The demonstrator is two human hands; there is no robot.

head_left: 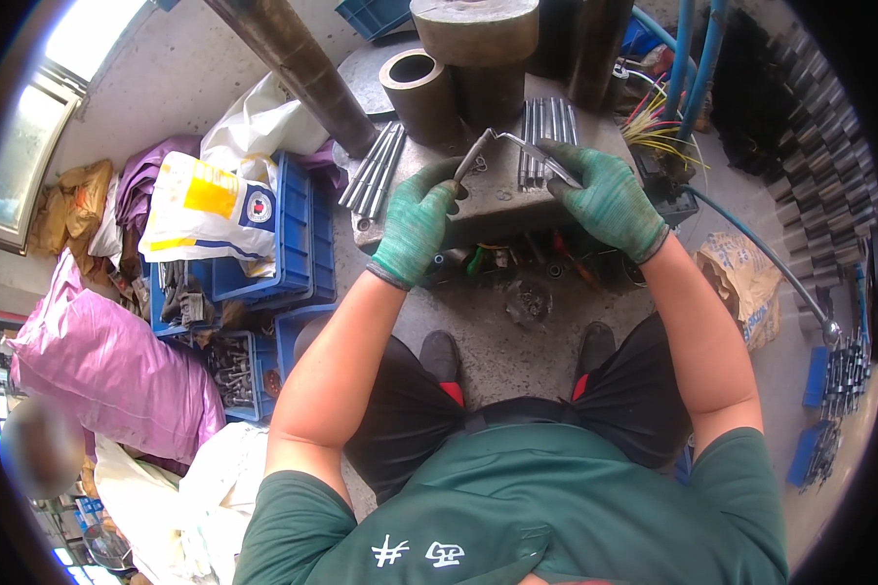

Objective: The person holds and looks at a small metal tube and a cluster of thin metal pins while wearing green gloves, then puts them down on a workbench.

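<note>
My left hand, in a green knitted glove with a dark palm, is closed on a short grey metal bar that slants up to the right. My right hand, gloved alike, grips a slim silvery metal rod with a thin bent tip. The two pieces come together at their upper ends above the metal press table; whether they are joined, I cannot tell. Several grey rods lie side by side beyond my left hand. Another row of rods lies just beyond my right hand.
A thick hollow metal cylinder stands behind the rods, beside a heavy round press block. Slanted at left is a steel column. Blue crates and a purple sack crowd the left. A hose and brown paper bag are right.
</note>
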